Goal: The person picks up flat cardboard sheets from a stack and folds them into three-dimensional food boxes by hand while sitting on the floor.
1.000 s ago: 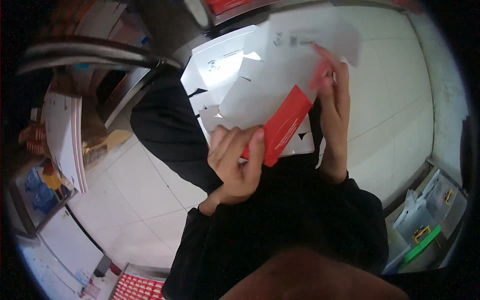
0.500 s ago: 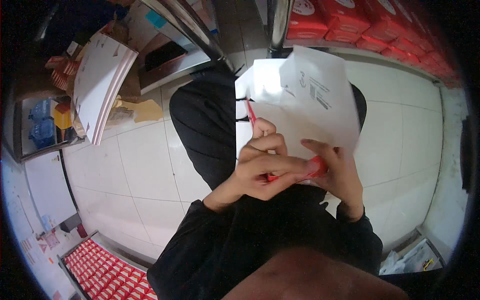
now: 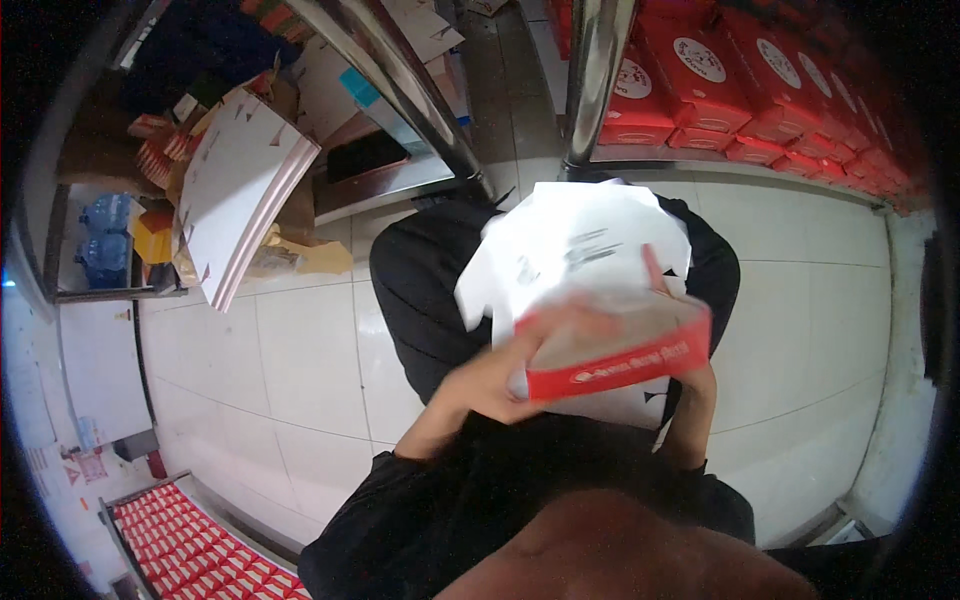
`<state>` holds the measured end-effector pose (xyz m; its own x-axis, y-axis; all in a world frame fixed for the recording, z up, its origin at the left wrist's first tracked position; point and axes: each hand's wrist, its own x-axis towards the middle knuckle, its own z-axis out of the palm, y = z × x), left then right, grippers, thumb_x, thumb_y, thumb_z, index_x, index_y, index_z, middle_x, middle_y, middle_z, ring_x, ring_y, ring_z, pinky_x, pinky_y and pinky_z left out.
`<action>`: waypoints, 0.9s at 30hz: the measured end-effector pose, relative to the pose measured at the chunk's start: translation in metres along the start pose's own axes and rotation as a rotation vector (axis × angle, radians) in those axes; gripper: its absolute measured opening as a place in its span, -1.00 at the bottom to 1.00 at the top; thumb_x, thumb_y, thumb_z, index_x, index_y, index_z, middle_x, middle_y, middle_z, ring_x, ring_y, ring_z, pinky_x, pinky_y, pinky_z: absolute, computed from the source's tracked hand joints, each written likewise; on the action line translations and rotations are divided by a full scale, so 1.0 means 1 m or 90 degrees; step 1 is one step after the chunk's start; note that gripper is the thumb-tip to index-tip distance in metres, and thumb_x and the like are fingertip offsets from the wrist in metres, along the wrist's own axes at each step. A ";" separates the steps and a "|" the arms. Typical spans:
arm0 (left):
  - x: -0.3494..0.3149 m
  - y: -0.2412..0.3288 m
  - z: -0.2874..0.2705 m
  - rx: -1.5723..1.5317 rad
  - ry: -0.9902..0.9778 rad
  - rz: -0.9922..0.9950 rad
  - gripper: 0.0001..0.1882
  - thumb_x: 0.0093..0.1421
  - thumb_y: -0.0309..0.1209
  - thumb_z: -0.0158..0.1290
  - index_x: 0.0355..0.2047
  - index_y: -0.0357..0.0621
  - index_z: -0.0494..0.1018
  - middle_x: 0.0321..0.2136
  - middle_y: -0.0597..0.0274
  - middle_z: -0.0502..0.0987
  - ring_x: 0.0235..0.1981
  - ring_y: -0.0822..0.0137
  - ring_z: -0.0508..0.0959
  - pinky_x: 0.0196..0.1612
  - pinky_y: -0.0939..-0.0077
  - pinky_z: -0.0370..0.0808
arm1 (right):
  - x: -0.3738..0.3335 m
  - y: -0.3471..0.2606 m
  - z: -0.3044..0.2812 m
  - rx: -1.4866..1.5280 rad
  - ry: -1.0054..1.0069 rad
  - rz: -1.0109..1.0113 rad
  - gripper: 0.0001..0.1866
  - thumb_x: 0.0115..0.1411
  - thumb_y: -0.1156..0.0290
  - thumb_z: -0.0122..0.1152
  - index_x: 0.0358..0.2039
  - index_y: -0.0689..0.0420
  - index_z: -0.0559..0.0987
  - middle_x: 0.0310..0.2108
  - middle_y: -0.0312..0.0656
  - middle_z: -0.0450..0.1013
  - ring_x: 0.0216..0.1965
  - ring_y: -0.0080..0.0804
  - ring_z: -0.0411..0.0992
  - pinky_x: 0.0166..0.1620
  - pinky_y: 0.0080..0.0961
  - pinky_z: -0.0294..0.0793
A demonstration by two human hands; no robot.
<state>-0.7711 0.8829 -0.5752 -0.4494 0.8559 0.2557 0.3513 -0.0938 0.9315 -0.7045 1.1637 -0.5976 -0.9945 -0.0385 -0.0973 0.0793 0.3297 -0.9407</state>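
Note:
A partly folded cardboard box (image 3: 618, 366), red outside with white lettering and pale inside, is held over my lap, tilted and blurred by motion. My left hand (image 3: 502, 375) is closed on its left end, with blurred fingers reaching over the inside. At the box's right end, my right hand (image 3: 697, 384) grips it from behind; most of its fingers are hidden. A narrow red flap (image 3: 653, 268) sticks up at the far right corner. Beneath the box, flat white cardboard blanks (image 3: 565, 235) with notched edges rest on my thighs.
A stack of white cardboard sheets (image 3: 240, 190) leans at the left beside a brown carton. Metal legs (image 3: 592, 85) stand ahead. Red boxes (image 3: 700, 75) fill a low shelf at far right. A tray of red-and-white folded pieces (image 3: 200, 540) lies lower left. Pale floor tiles (image 3: 800, 330) surround me.
The red cardboard, earlier pinched small between both hands, now shows as a long, walled box facing up. My hands have moved apart to its ends. The white blanks lie flatter and the view has shifted.

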 end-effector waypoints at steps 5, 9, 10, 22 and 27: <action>0.027 -0.012 0.021 0.398 0.017 -0.029 -0.13 -0.04 -0.50 0.15 0.30 -0.27 0.06 0.23 -0.18 0.18 0.31 -0.09 0.16 0.38 0.01 -0.04 | 0.016 -0.013 0.040 0.041 0.423 -0.019 -0.11 0.04 0.52 0.33 0.35 0.14 0.09 0.15 -0.03 0.22 0.13 -0.28 0.32 0.08 -0.42 0.37; 0.033 -0.031 0.013 0.554 0.002 -0.165 -0.22 -0.04 -0.33 0.23 0.18 -0.30 0.19 0.04 -0.07 0.32 0.11 -0.07 0.33 0.10 0.08 0.33 | -0.008 -0.055 0.053 -0.301 0.226 -0.222 -0.27 0.06 0.46 0.32 0.26 0.17 0.28 -0.01 -0.05 0.32 -0.07 -0.23 0.43 -0.16 -0.43 0.50; 0.032 -0.033 0.017 0.574 -0.061 -0.215 -0.25 -0.03 -0.29 0.23 0.14 -0.30 0.21 -0.03 -0.07 0.36 0.06 -0.04 0.38 0.04 0.13 0.38 | -0.008 -0.072 0.073 -0.238 0.180 -0.189 -0.23 0.04 0.38 0.38 0.25 0.20 0.27 -0.06 -0.07 0.35 -0.01 -0.25 0.43 -0.22 -0.44 0.49; 0.004 -0.022 -0.026 0.325 0.088 -0.140 -0.87 0.13 -0.37 0.17 -0.32 -0.09 0.60 -0.41 0.26 0.50 -0.11 0.33 0.43 0.17 0.06 0.08 | -0.020 -0.017 0.015 0.146 0.092 -0.112 -0.78 -0.13 0.60 0.41 -0.41 0.05 0.74 -0.49 -0.36 0.43 -0.39 -0.55 0.35 -0.29 -0.58 0.37; 0.014 -0.010 -0.003 0.290 0.150 -0.137 -0.80 0.03 -0.42 0.30 -0.30 -0.15 0.64 -0.32 0.26 0.49 -0.16 0.30 0.43 0.02 0.38 0.29 | -0.017 -0.030 0.001 0.011 0.109 -0.145 -0.70 -0.25 0.63 0.37 -0.42 0.04 0.76 -0.38 -0.39 0.19 -0.32 -0.54 0.24 -0.28 -0.64 0.30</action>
<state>-0.7834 0.8942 -0.5804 -0.7033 0.6900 0.1709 0.5272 0.3451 0.7765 -0.6897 1.1533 -0.5677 -0.9838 0.0501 0.1719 -0.1477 0.3153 -0.9374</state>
